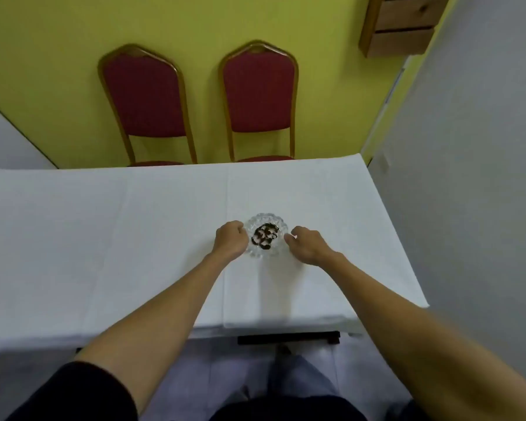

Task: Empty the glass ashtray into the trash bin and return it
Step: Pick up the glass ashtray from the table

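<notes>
A round cut-glass ashtray (265,219) stands on the white tablecloth, right of the table's middle. Dark ash and several butts (265,235) lie in its bowl. My left hand (230,240) is curled against the ashtray's left rim, fingers closed on it. From the other side, my right hand (305,243) touches the right rim with thumb and fingertips. The ashtray rests flat on the cloth between both hands. No trash bin is in view.
The table (119,238) is covered in a white cloth; its right edge runs close to a grey wall. Two red chairs (146,98) (258,92) stand behind the far edge against a yellow wall. A wooden drawer unit (404,22) hangs at the top right.
</notes>
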### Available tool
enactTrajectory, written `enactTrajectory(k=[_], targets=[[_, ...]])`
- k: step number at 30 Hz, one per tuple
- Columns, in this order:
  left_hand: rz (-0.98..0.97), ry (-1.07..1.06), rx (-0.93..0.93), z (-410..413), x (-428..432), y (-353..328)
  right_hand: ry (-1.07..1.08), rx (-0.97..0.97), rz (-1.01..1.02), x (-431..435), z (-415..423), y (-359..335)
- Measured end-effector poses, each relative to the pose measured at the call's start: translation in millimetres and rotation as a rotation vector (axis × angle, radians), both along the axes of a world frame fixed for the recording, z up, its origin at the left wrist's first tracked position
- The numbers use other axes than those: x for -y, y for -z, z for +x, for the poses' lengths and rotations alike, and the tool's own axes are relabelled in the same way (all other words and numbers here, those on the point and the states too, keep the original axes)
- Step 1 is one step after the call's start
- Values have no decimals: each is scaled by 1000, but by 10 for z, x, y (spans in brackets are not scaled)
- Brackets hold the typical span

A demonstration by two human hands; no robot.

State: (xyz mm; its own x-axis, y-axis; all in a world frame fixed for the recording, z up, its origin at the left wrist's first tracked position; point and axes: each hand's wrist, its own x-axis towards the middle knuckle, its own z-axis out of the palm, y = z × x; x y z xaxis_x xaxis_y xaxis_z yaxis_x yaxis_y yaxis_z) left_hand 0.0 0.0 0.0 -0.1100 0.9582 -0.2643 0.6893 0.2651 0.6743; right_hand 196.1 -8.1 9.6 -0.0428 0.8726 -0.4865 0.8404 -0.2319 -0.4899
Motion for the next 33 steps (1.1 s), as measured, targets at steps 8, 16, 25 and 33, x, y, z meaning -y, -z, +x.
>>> enactTrajectory(k=[8, 16, 25, 33], targets=[[-76, -158, -20, 226, -245, 164, 245, -211, 32, -245, -137, 218], [-85, -287, 5, 256, -314, 295, 380, -204, 133, -305, -224, 392], [-135, -159, 37, 247, -236, 170, 420, -215, 181, -236, -236, 321], [9, 102, -101, 252, -26, -151, 507, -215, 341, 180, -320, 128]])
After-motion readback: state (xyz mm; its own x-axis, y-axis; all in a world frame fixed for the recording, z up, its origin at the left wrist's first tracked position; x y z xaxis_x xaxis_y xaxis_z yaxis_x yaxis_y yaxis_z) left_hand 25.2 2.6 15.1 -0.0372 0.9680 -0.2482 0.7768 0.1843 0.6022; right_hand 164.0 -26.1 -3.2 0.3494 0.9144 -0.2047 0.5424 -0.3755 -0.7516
